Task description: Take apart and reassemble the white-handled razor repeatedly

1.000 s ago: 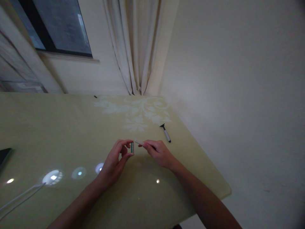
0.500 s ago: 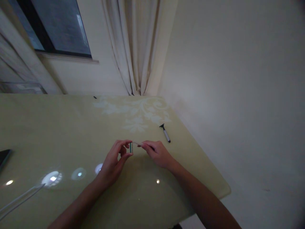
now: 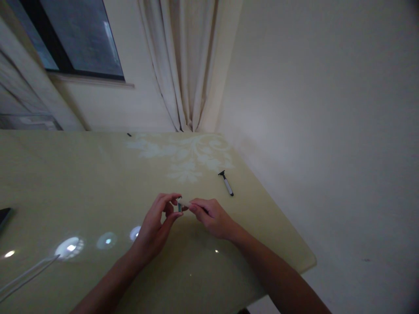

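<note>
My left hand (image 3: 159, 223) pinches a small upright rectangular piece with a teal strip (image 3: 180, 208), which looks like a razor cartridge, between thumb and fingertips. My right hand (image 3: 211, 216) is closed round a thin pale stick (image 3: 185, 203). Its far end lies across the upper part of the piece and seems to touch it; the rest is hidden in my fingers. Both hands are held over the table, close together. Beyond my right hand lies a razor (image 3: 226, 183) with a grey handle and a black head.
The pale green glossy table (image 3: 81, 174) has a white leaf pattern and meets the wall at the right. A small black bit (image 3: 129, 134) lies at its back edge. The corner of a dark flat object (image 3: 4, 216) shows at far left, and a white cable (image 3: 29, 274) nearer.
My right hand has moved slightly down and left, bringing the stick's end from the piece's top edge across its upper face. My left hand has hardly moved.
</note>
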The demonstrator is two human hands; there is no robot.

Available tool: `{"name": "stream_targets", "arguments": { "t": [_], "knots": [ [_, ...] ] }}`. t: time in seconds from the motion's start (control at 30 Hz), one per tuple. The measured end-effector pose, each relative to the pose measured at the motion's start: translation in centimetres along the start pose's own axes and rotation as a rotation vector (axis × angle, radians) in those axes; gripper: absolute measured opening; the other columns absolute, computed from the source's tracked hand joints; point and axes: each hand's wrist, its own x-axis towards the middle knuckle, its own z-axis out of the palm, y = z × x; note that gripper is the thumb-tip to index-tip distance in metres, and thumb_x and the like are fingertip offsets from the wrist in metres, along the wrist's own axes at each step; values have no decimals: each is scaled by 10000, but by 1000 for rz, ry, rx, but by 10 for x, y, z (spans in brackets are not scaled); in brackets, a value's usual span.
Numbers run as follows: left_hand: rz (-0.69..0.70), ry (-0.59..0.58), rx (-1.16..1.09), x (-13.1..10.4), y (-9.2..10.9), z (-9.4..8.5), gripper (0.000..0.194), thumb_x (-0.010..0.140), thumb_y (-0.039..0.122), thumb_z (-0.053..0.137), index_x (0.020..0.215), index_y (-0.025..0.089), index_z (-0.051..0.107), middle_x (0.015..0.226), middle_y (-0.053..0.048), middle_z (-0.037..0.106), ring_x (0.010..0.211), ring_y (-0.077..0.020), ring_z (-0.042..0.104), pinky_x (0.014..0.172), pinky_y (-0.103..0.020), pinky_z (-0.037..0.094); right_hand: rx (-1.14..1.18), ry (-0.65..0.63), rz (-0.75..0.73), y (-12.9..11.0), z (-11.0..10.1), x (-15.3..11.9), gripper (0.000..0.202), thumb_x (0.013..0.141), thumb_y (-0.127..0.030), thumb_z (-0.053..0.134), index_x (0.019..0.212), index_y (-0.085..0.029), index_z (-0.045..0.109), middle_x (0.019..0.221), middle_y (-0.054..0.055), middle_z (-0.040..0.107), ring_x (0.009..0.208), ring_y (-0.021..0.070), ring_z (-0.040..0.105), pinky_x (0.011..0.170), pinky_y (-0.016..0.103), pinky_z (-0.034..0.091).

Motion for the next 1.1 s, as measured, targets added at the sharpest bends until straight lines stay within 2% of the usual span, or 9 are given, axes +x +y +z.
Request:
{"name": "stream_targets", "arguments": {
  "t": [0.13, 0.27, 0.4, 0.57, 0.7, 0.83, 0.97, 1.1],
  "knots": [
    [1, 13, 18, 1, 2, 0, 298, 975, 244, 628, 1271, 265, 612, 987, -4, 585, 765, -144, 581, 751, -291, 525, -15, 63, 42, 0, -2, 0, 510, 1077, -534, 469, 1073, -144, 796, 659, -20, 499, 615, 122, 431, 611, 250, 323],
    [13, 6, 14, 1, 1, 0, 304, 977, 231, 616, 1278, 269, 613, 964, 3, 583, 744, -136, 572, 739, -283, 524, 31, -27, 19, -1, -2, -1, 487, 1080, -516, 474, 1065, -150, 795, 662, -29, 480, 614, 117, 429, 614, 248, 330],
    [12, 13, 14, 1, 1, 1, 293, 974, 244, 630, 1266, 266, 618, 969, 1, 584, 755, -140, 574, 739, -283, 523, 17, 37, 43, -1, -1, 0, 483, 1075, -507, 486, 1068, -143, 802, 640, -35, 460, 604, 117, 415, 608, 252, 321],
    [12, 19, 3, 1, 1, 0, 299, 983, 278, 626, 1281, 267, 609, 984, -6, 579, 769, -150, 585, 754, -300, 529, 95, -49, 40, -1, 0, -1, 489, 1076, -524, 476, 1080, -158, 800, 666, -32, 474, 612, 115, 429, 612, 247, 336],
    [-7, 7, 12, 0, -3, -1, 301, 989, 311, 623, 1285, 262, 605, 987, -17, 581, 793, -165, 587, 769, -321, 531, 73, 29, 60, -2, -1, 0, 503, 1072, -535, 481, 1070, -149, 803, 652, -38, 448, 605, 116, 408, 613, 251, 332],
    [-17, 11, 13, 0, -6, -1, 304, 980, 306, 623, 1281, 260, 609, 972, -13, 575, 766, -160, 574, 758, -320, 532, 94, -65, 53, -2, 0, -1, 488, 1081, -527, 468, 1114, -170, 799, 664, -37, 461, 620, 118, 423, 616, 246, 333],
    [-28, 1, 19, 0, -7, -1, 302, 980, 315, 629, 1275, 257, 609, 958, -11, 570, 757, -158, 565, 760, -322, 532, 30, -14, 70, -2, 1, -1, 486, 1078, -525, 478, 1071, -165, 804, 659, -33, 463, 634, 122, 438, 631, 246, 336],
    [-13, -15, 19, -1, -6, -1, 308, 993, 290, 610, 1300, 267, 596, 986, -14, 573, 774, -157, 572, 769, -317, 528, 69, -88, 50, -2, 1, -1, 488, 1080, -535, 468, 1088, -179, 801, 673, -28, 484, 633, 121, 443, 622, 243, 332]
  ]
}}
